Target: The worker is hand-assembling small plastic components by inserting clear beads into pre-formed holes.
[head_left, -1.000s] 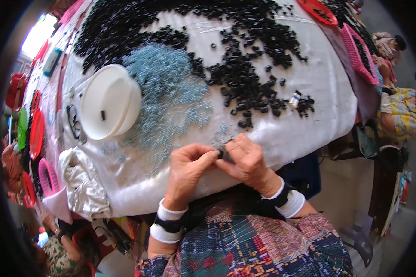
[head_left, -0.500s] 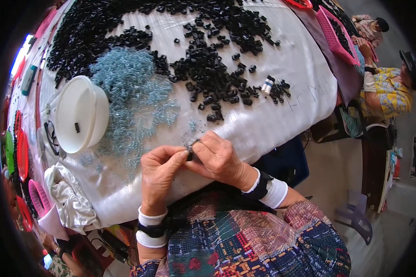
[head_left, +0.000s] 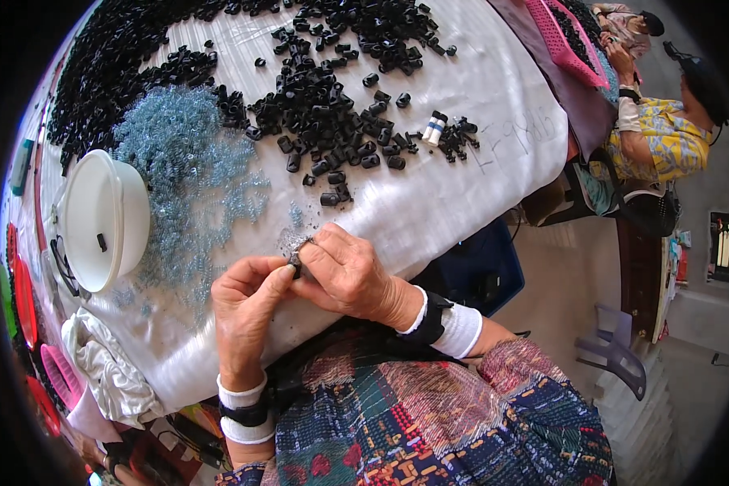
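Over the near edge of the white-covered table, my left hand (head_left: 247, 312) pinches a small black plastic part (head_left: 295, 264) between thumb and fingertips. My right hand (head_left: 350, 271) meets it from the right, its fingers curled in against the part. A thin, dark glint shows at the right fingertips; what it is cannot be made out. Just beyond the hands lie a few tiny clear pieces and dark crumbs. Loose black plastic parts (head_left: 320, 121) are scattered farther out, beside a heap of small pale-blue clear pieces (head_left: 174, 154).
At the left stands a white tub (head_left: 130, 219) with one black part inside, near a crumpled white cloth (head_left: 109, 368). A small white-and-blue cylinder (head_left: 434, 128) lies right of the parts. Rightward are a blue bin (head_left: 482, 271), a pink basket (head_left: 560, 44) and a seated co-worker (head_left: 664, 150).
The whole view has shifted, so table and hands appear farther left. Both hands stay together at the black part, with only slight finger movement.
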